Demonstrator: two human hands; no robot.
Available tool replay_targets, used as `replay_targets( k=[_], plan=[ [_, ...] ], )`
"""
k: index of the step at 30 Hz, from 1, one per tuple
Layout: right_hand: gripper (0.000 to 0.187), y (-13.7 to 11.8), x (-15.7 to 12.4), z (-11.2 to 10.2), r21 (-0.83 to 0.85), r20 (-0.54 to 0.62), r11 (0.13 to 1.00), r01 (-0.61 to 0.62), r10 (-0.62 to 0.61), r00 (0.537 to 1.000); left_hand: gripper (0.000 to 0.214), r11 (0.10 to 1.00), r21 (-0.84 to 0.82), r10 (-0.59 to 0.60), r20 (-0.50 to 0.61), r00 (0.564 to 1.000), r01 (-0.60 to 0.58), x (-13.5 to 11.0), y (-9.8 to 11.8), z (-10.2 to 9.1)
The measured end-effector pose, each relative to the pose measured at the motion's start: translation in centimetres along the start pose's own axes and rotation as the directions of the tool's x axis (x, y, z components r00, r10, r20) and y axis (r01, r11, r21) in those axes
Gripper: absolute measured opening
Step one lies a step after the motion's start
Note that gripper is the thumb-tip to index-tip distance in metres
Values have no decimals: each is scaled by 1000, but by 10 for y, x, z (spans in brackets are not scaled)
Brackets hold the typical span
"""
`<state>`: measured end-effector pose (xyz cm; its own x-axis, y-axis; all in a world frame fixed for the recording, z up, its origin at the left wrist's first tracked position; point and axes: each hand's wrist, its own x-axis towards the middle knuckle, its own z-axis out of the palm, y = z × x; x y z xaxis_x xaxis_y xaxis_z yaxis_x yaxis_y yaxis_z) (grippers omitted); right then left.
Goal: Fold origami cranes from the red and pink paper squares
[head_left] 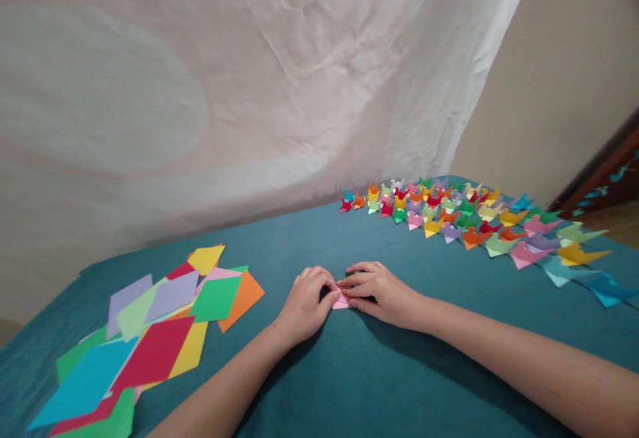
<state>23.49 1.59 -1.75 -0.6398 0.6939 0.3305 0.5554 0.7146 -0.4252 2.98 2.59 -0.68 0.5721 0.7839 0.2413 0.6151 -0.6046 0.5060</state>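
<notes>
A small folded piece of pink origami paper (341, 301) lies on the teal-covered table, between my two hands. My left hand (310, 299) pinches its left side, thumb and fingers curled together at the paper's edge. From the right, my right hand (382, 293) reaches over it, with fingertips and thumb pressed on the paper's right side. Fingers cover much of the paper, so its full folded shape is hidden.
Loose coloured paper squares (160, 351) lie overlapping on the left of the table (279, 251). Rows of folded paper birds (464, 218) in many colours stand at the back right. A pale cloth (249, 78) hangs behind the table, beside a beige wall (559, 78).
</notes>
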Motion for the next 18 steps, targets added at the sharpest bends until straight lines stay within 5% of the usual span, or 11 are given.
replay_targets(
  k=[18],
  plan=[
    [22, 1, -1, -1, -33, 17, 999, -10, 11, 1000, 7, 999, 37, -34, -10, 999, 35, 2, 1, 3]
  ],
)
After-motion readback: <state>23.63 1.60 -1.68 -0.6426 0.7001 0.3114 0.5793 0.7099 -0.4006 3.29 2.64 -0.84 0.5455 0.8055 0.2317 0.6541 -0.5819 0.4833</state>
